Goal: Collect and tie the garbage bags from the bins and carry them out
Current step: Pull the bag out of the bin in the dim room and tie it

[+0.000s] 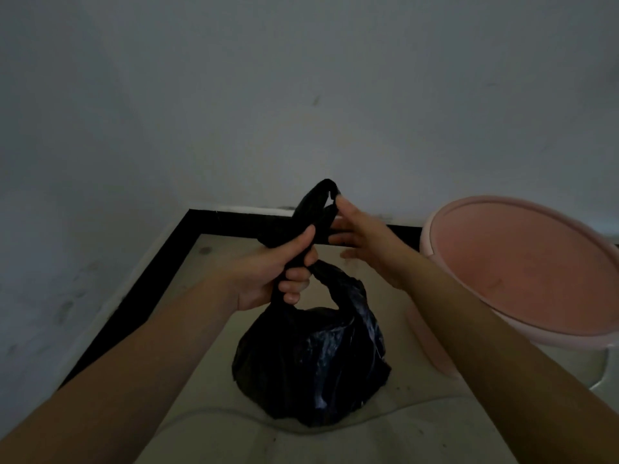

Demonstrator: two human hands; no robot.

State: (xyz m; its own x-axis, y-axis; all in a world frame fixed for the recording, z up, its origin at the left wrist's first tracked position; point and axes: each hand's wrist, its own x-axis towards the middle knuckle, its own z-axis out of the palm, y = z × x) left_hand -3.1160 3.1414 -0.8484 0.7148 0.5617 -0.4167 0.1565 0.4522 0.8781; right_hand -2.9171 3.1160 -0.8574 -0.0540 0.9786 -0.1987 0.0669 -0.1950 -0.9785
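Observation:
A black garbage bag (311, 363) sits bulging on the pale floor in front of me. Its two top handles are drawn up and crossed above it. My left hand (274, 272) is clenched around the gathered handles just above the bag's body. My right hand (361, 239) pinches the raised end of one handle strip (318, 199) between thumb and fingertips, with the other fingers spread. A pink round bin (522, 266) stands to the right of the bag, with no bag showing in it.
A grey-white wall rises close ahead and to the left. A black skirting strip (140, 293) runs along its base into the corner. The floor (214, 426) is pale tile, dimly lit, with small specks near the bag.

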